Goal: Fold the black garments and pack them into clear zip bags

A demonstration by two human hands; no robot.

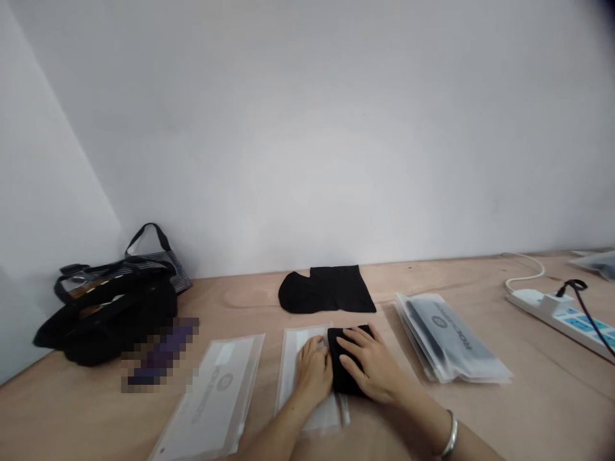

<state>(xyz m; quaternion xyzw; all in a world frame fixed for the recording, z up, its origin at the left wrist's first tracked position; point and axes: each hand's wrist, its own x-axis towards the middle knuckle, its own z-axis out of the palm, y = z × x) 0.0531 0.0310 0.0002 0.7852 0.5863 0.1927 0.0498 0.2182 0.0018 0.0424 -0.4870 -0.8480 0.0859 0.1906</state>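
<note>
My right hand lies flat with its fingers spread on a folded black cloth. Beside it, my left hand rests on a clear zip bag, its fingers loosely bent and the thumb side against the cloth's left edge. The cloth partly covers the right side of this bag. Just behind the hands, a flat black fabric piece with a rounded left end is laid out. Left of my left hand is another frosted zip bag with a printed logo.
Several filled zip bags are stacked at the right. Farther right lies a white power strip with a plug and cables. A black bag and a striped bag stand at the left, near a blurred purple item. A wall rises behind.
</note>
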